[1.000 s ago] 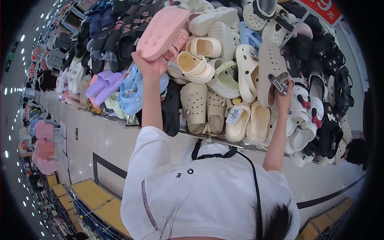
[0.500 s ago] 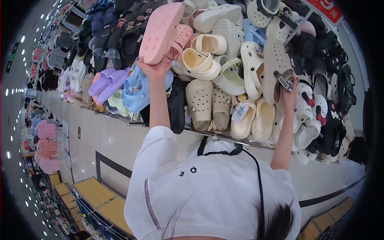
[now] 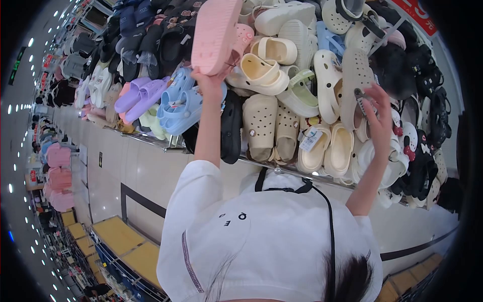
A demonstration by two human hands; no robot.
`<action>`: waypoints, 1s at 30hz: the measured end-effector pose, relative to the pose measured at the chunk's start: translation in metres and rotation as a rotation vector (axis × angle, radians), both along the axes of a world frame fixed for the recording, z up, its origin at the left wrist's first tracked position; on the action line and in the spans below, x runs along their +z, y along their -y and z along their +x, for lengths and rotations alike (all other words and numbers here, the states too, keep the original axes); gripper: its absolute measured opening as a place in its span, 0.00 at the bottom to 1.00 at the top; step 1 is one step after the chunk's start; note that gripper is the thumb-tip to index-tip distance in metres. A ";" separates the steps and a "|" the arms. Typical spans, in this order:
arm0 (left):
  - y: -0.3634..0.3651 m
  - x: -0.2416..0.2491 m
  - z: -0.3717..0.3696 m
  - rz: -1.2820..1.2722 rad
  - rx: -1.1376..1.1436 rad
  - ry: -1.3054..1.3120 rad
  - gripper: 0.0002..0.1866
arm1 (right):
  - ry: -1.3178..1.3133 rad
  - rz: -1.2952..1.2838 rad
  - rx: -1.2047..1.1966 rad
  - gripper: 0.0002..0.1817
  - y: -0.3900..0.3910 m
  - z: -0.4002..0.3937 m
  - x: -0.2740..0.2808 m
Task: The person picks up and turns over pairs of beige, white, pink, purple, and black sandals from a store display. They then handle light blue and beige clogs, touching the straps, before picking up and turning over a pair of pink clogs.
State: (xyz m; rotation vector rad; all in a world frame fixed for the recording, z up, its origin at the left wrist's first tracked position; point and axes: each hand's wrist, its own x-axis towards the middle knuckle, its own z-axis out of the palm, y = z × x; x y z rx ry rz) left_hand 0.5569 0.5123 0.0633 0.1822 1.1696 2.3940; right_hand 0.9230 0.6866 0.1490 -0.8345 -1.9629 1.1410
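My left hand (image 3: 209, 80) is closed around the heel end of a pink clog (image 3: 215, 38), lifted over the pile with its sole toward me. A second pink clog (image 3: 242, 38) with round decorations shows behind it. My right hand (image 3: 378, 113) has its fingers apart, right beside the strap of a greige clog (image 3: 356, 73) with holes in its top. That clog leans upright among the others. Left of it stands a cream clog (image 3: 326, 93). Below are a pair of pale yellow clogs (image 3: 340, 151), one with a white tag (image 3: 310, 139).
Light blue clogs (image 3: 183, 113), purple slides (image 3: 138, 98) and a black clog (image 3: 231, 128) lie at the left of the heaped display. Black clogs (image 3: 422, 75) fill the right side. A metal rail (image 3: 276, 170) edges the display, and a red price sign (image 3: 415, 15) stands at upper right.
My right hand has let go of the greige clog's strap and drawn back, its fingers opening. My left hand still holds the pink clog, now slightly higher and further right in view.
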 end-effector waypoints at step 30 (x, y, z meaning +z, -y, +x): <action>-0.002 0.020 -0.031 -1.230 0.462 -1.224 0.26 | -0.342 -0.562 -0.046 0.41 0.023 -0.245 -0.104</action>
